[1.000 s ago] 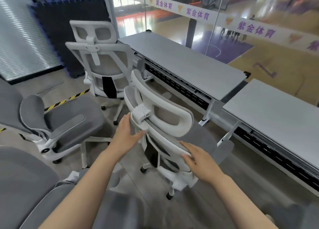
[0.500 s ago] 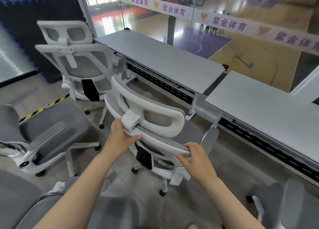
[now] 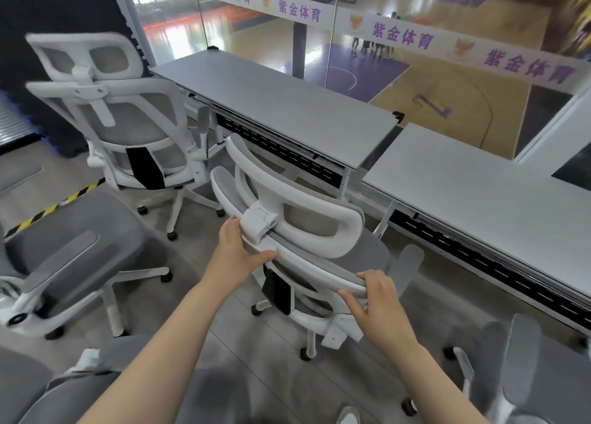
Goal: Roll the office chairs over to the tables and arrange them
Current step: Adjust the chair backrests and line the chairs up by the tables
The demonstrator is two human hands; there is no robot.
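Hands grip a white office chair (image 3: 307, 231) from behind: left hand (image 3: 238, 251) curled round the backrest frame below the headrest, right hand (image 3: 375, 299) clasping its top edge. It stands just before the long grey surface (image 3: 281, 104), beside a second chair (image 3: 128, 126).

Left hand (image 3: 235, 255) and right hand (image 3: 377, 299) grip the white chair's backrest (image 3: 307, 260) beside the grey table (image 3: 287, 110).
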